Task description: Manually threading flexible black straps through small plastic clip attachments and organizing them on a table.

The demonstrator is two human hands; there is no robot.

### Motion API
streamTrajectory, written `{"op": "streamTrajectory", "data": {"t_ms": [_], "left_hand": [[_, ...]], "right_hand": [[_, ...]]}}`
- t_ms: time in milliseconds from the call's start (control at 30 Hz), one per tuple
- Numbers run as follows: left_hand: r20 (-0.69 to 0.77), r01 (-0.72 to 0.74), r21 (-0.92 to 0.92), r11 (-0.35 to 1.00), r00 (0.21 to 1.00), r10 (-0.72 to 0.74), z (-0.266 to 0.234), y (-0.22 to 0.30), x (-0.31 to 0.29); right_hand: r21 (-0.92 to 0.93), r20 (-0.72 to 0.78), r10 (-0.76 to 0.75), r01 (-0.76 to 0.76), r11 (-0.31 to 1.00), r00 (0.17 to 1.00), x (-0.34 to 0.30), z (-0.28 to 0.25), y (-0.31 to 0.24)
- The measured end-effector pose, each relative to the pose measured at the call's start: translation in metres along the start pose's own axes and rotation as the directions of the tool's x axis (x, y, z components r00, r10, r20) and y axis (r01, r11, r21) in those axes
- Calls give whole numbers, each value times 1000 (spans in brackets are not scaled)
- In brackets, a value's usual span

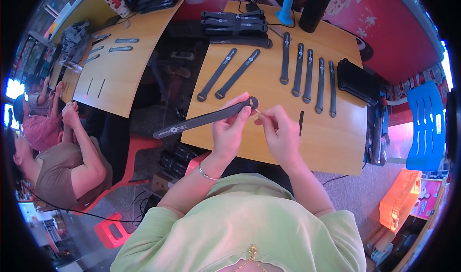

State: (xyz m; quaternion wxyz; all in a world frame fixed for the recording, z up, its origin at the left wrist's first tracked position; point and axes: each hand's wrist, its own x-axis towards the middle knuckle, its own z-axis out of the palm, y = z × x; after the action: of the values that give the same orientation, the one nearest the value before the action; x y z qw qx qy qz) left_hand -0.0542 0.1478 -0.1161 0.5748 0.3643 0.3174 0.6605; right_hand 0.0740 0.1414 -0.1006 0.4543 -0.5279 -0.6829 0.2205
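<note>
My left hand (226, 136) grips a dark grey strap (204, 120) near its rounded, slotted end, thumb on top. The strap's long tail, with pale print on it, points out to the left above the table. Close by that slotted end, my right hand (280, 133) pinches a small, thin, yellowish piece (258, 112), too small to name. Beyond my left hand, two similar straps lie slanted on the wooden table (264, 75). A row of several more straps (298, 70) lies beyond my right hand, and a thin black strip (301, 123) rests beside that hand.
Bundled straps (234, 24) are stacked at the table's far side, near a blue fan (285, 13) and a black cylinder (316, 7). A black pouch (355, 82) sits at the right edge. To the left, a seated person (72, 171) is at another table (125, 75).
</note>
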Motion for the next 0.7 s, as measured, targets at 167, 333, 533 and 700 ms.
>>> {"op": "streamTrajectory", "data": {"t_ms": [167,333,533,700], "left_hand": [[27,38,12,999,999,-38,-1,4,-2],[35,-36,152,988,999,31,-1,0,-6],[-69,131,-70,989,988,-136,0,1,-5],[54,-88,276,957,996,76,-3,3,-8]], "right_hand": [[637,671,318,-740,216,670,5,-14,13],[155,51,68,-75,985,996,-6,4,3],[575,379,338,-505,644,862,-2,-1,2],[669,664,373,-737,92,649,2,-11,-4]]}}
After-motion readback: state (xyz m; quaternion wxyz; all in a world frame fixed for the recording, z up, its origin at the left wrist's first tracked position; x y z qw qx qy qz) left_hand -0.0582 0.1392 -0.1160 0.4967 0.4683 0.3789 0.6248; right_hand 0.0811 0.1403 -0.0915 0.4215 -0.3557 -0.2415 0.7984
